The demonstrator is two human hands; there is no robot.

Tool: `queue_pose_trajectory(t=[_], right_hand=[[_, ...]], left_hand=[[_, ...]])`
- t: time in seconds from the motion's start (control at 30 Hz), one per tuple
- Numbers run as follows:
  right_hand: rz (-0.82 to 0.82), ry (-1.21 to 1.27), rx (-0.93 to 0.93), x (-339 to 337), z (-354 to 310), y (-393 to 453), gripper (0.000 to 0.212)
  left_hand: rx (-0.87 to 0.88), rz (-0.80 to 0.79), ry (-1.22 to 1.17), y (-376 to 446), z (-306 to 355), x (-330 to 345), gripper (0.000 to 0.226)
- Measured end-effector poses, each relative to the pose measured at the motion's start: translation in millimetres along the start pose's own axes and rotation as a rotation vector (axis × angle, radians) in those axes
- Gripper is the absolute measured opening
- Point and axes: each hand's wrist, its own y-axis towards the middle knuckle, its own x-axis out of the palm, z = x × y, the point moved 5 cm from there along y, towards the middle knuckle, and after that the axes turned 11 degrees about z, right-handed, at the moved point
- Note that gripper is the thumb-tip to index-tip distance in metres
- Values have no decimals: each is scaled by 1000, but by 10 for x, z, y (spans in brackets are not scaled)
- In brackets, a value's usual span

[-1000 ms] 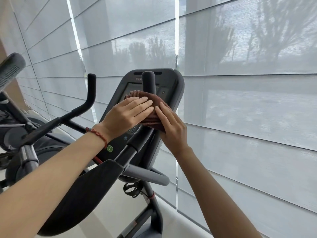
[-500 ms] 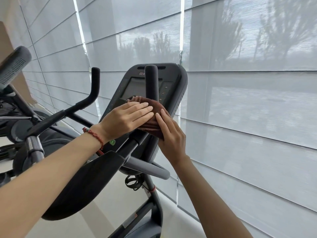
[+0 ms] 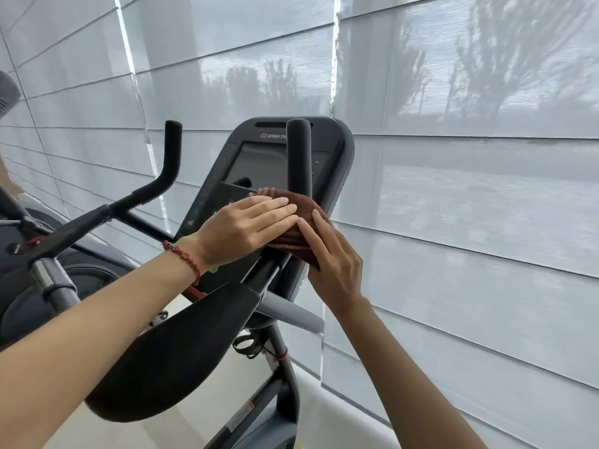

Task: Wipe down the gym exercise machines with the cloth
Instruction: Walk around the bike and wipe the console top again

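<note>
A brown cloth (image 3: 299, 207) is wrapped over the lower bend of the right handlebar (image 3: 299, 153) of a black exercise bike, in front of its console (image 3: 259, 166). My left hand (image 3: 246, 226) lies flat on the cloth from the left, fingers together. From the right, my right hand (image 3: 334, 254) presses its fingers against the cloth's side and lower edge. Between the two hands the cloth is clamped around the bar. A red bead bracelet (image 3: 188, 259) circles my left wrist.
The bike's left handlebar (image 3: 168, 157) rises to the left, and a padded armrest (image 3: 181, 351) sits under my left forearm. Another machine (image 3: 26, 254) stands at far left. Window blinds (image 3: 453, 222) run close behind and to the right.
Both hands and the cloth have slid down the right handlebar toward its bend, exposing more of the upright grip and console screen. The view has also shifted a little.
</note>
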Motion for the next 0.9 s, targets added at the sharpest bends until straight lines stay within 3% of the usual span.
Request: queue_pose_trajectory(t=[0.3, 0.67, 0.9], right_hand=[[-25, -178, -148, -75, -269, 38, 34], [-41, -285, -303, -122, -428, 122, 33], [-81, -303, -359, -85, -349, 236, 45]], left_hand=[[-10, 119, -122, -226, -41, -59, 28], [-55, 241, -192, -392, -46, -51, 30], [-79, 281, -170, -341, -81, 54, 29]])
